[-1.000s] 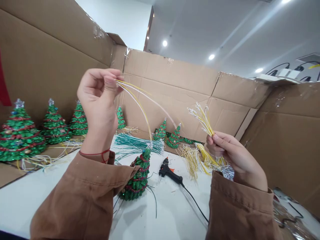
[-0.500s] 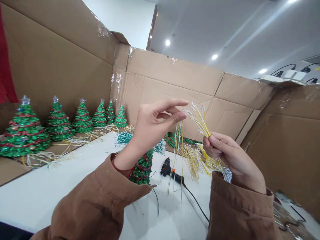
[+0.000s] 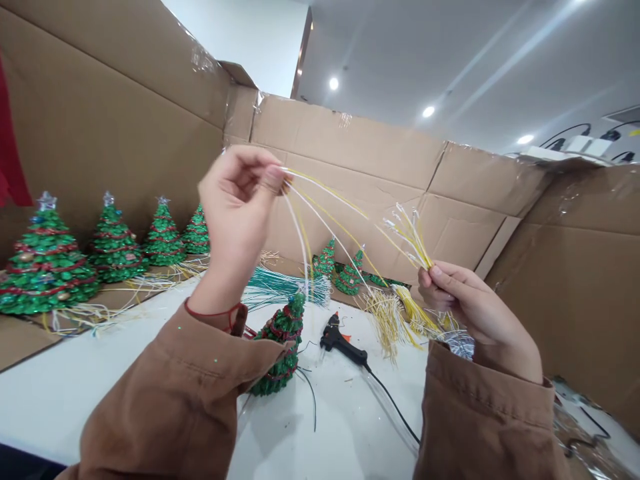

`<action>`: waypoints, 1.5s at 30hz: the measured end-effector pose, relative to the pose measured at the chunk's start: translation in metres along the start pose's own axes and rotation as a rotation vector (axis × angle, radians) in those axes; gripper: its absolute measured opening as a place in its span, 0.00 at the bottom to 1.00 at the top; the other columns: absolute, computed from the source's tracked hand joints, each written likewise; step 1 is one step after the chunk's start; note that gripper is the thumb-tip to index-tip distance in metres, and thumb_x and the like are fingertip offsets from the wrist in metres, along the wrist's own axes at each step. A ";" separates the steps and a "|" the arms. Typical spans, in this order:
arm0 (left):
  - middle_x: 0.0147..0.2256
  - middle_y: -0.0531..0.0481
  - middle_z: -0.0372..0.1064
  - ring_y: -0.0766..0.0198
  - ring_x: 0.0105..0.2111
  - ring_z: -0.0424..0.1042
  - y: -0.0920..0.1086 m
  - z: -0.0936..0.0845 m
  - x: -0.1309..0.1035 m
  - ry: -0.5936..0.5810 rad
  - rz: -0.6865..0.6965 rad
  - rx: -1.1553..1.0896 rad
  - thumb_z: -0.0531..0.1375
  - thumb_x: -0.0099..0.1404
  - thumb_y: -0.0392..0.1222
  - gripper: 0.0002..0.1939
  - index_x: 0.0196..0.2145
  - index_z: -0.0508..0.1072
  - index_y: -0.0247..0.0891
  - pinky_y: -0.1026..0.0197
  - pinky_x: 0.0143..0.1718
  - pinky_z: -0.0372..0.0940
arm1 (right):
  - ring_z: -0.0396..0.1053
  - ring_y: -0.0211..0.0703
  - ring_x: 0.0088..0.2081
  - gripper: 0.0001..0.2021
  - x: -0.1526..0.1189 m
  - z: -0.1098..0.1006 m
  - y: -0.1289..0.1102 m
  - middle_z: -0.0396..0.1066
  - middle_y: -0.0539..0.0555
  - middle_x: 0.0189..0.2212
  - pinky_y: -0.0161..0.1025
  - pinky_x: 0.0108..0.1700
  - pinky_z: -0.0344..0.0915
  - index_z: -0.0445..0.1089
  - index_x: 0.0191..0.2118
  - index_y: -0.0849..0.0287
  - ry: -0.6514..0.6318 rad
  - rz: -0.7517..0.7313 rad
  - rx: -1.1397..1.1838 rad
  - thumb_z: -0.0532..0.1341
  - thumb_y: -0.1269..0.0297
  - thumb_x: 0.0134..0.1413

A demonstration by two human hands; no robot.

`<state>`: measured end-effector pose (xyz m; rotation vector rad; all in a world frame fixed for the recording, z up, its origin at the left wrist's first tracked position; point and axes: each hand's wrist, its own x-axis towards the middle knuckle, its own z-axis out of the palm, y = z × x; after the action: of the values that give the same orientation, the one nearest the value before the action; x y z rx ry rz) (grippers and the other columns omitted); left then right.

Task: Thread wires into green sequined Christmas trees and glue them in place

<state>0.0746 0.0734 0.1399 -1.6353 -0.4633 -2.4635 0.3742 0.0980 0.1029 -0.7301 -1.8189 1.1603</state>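
My left hand (image 3: 243,200) is raised, thumb and fingers pinched on several thin yellow and white wires (image 3: 327,189). Some of these arc across toward my other hand, while others hang down. In my right hand (image 3: 463,297), closed fingers grip a bundle of yellow and white wires (image 3: 413,237) whose tips fan upward. Below my left hand a small decorated Christmas tree (image 3: 283,340) with red garland stands on the white table, partly behind my sleeve. A black glue gun (image 3: 345,341) lies on the table between my arms.
Several finished-looking Christmas trees (image 3: 47,260) line the left cardboard wall (image 3: 115,127), loose wires at their bases. Green wires (image 3: 285,287) lie behind the near tree. A pile of yellow and white wires (image 3: 387,320) sits at the back right. The glue gun's cord (image 3: 395,407) runs toward the front.
My left hand has moved left and up, away from the right hand, drawing wires out from the bundle. The right hand has shifted slightly right and still holds its bundle.
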 end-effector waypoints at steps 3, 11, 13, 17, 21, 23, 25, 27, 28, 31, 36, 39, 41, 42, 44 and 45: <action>0.23 0.62 0.65 0.77 0.25 0.65 -0.011 -0.013 0.012 -0.008 0.026 0.048 0.64 0.50 0.60 0.21 0.29 0.68 0.40 0.65 0.29 0.64 | 0.36 0.32 0.21 0.14 0.000 -0.008 0.002 0.39 0.43 0.18 0.33 0.22 0.36 0.64 0.27 0.59 0.057 -0.023 0.036 0.58 0.54 0.56; 0.25 0.53 0.72 0.71 0.26 0.71 0.015 0.018 -0.019 -0.377 -0.179 0.070 0.65 0.55 0.45 0.10 0.28 0.72 0.36 0.65 0.28 0.68 | 0.37 0.32 0.21 0.14 0.001 0.013 -0.004 0.40 0.43 0.18 0.33 0.22 0.37 0.64 0.27 0.59 -0.010 -0.073 0.074 0.57 0.55 0.58; 0.26 0.52 0.73 0.70 0.26 0.72 0.023 0.026 -0.026 -0.413 -0.207 0.058 0.64 0.56 0.42 0.07 0.28 0.73 0.36 0.66 0.28 0.68 | 0.38 0.32 0.21 0.14 0.002 0.022 -0.006 0.41 0.44 0.18 0.33 0.22 0.36 0.64 0.26 0.59 -0.062 -0.055 0.067 0.57 0.55 0.58; 0.27 0.51 0.75 0.69 0.27 0.73 0.028 0.029 -0.029 -0.402 -0.218 0.037 0.65 0.55 0.38 0.03 0.28 0.75 0.36 0.67 0.29 0.69 | 0.37 0.31 0.20 0.15 0.005 0.035 -0.008 0.41 0.43 0.17 0.33 0.21 0.35 0.63 0.26 0.59 -0.122 -0.034 0.033 0.57 0.54 0.57; 0.28 0.51 0.76 0.69 0.27 0.74 0.027 0.027 -0.027 -0.414 -0.200 0.031 0.65 0.55 0.38 0.04 0.29 0.75 0.36 0.67 0.29 0.70 | 0.37 0.32 0.20 0.15 0.006 0.038 -0.008 0.41 0.43 0.17 0.33 0.21 0.35 0.63 0.26 0.59 -0.119 -0.034 0.035 0.57 0.53 0.57; 0.28 0.51 0.76 0.69 0.28 0.74 0.026 0.027 -0.027 -0.423 -0.189 0.041 0.65 0.55 0.39 0.05 0.29 0.75 0.36 0.67 0.29 0.70 | 0.37 0.32 0.20 0.15 0.006 0.037 -0.007 0.41 0.43 0.17 0.33 0.21 0.35 0.63 0.27 0.59 -0.103 -0.036 0.031 0.57 0.53 0.57; 0.28 0.50 0.76 0.68 0.28 0.74 0.026 0.027 -0.027 -0.424 -0.180 0.047 0.64 0.56 0.39 0.04 0.29 0.75 0.36 0.67 0.30 0.70 | 0.37 0.32 0.20 0.15 0.007 0.036 -0.007 0.41 0.43 0.17 0.33 0.21 0.35 0.63 0.27 0.59 -0.095 -0.039 0.016 0.57 0.53 0.57; 0.28 0.51 0.76 0.69 0.28 0.74 0.026 0.027 -0.028 -0.421 -0.176 0.051 0.64 0.56 0.39 0.04 0.30 0.75 0.36 0.67 0.29 0.70 | 0.37 0.31 0.20 0.16 0.007 0.035 -0.007 0.42 0.43 0.17 0.33 0.21 0.35 0.63 0.26 0.59 -0.088 -0.041 -0.001 0.57 0.52 0.57; 0.28 0.51 0.75 0.69 0.28 0.74 0.026 0.028 -0.028 -0.420 -0.175 0.056 0.64 0.56 0.39 0.04 0.30 0.75 0.36 0.67 0.29 0.70 | 0.37 0.31 0.20 0.16 0.006 0.036 -0.008 0.42 0.43 0.17 0.33 0.21 0.35 0.63 0.26 0.59 -0.089 -0.041 -0.011 0.57 0.52 0.57; 0.28 0.51 0.75 0.69 0.28 0.74 0.026 0.029 -0.029 -0.439 -0.182 0.071 0.64 0.57 0.40 0.04 0.29 0.74 0.36 0.67 0.29 0.70 | 0.37 0.31 0.20 0.16 0.005 0.037 -0.009 0.42 0.43 0.17 0.33 0.21 0.35 0.63 0.27 0.59 -0.098 -0.036 -0.040 0.56 0.52 0.58; 0.25 0.53 0.73 0.71 0.25 0.70 0.022 0.016 -0.015 -0.337 -0.149 0.083 0.64 0.56 0.41 0.06 0.28 0.73 0.36 0.67 0.27 0.68 | 0.38 0.31 0.20 0.17 0.001 0.028 -0.009 0.44 0.43 0.17 0.33 0.21 0.36 0.64 0.27 0.60 -0.083 -0.012 -0.067 0.58 0.51 0.56; 0.24 0.56 0.71 0.74 0.23 0.68 0.011 -0.012 0.006 -0.148 -0.015 0.056 0.65 0.56 0.38 0.03 0.28 0.74 0.38 0.67 0.27 0.67 | 0.39 0.31 0.21 0.16 -0.002 0.011 -0.007 0.43 0.43 0.17 0.33 0.21 0.37 0.65 0.26 0.60 0.005 -0.007 -0.028 0.60 0.51 0.54; 0.24 0.56 0.70 0.74 0.23 0.68 0.001 -0.036 0.021 0.003 0.077 0.064 0.66 0.54 0.35 0.03 0.29 0.74 0.36 0.67 0.26 0.66 | 0.38 0.31 0.21 0.15 -0.005 0.000 -0.005 0.41 0.43 0.17 0.33 0.21 0.36 0.65 0.26 0.59 0.074 -0.015 -0.003 0.61 0.52 0.53; 0.23 0.56 0.70 0.74 0.23 0.68 -0.004 -0.047 0.027 0.061 0.098 0.082 0.67 0.53 0.34 0.04 0.28 0.74 0.35 0.67 0.27 0.65 | 0.37 0.31 0.21 0.15 -0.006 -0.005 -0.005 0.40 0.43 0.17 0.33 0.21 0.36 0.65 0.26 0.59 0.099 -0.017 0.003 0.61 0.52 0.53; 0.23 0.56 0.70 0.73 0.23 0.68 -0.014 -0.066 0.037 0.098 0.126 0.111 0.68 0.51 0.33 0.06 0.27 0.74 0.33 0.66 0.27 0.65 | 0.37 0.31 0.21 0.15 -0.008 -0.009 -0.005 0.41 0.43 0.18 0.33 0.21 0.35 0.66 0.26 0.60 0.117 -0.018 0.005 0.61 0.52 0.53; 0.23 0.55 0.70 0.72 0.23 0.69 -0.019 -0.073 0.040 0.124 0.143 0.097 0.68 0.50 0.32 0.07 0.27 0.74 0.33 0.65 0.27 0.64 | 0.37 0.31 0.21 0.15 -0.009 -0.009 -0.005 0.41 0.43 0.18 0.33 0.21 0.35 0.66 0.26 0.60 0.109 -0.014 0.001 0.60 0.52 0.53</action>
<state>-0.0097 0.0686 0.1469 -1.4176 -0.4263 -2.3803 0.3863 0.0926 0.1067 -0.7641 -1.7308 1.0910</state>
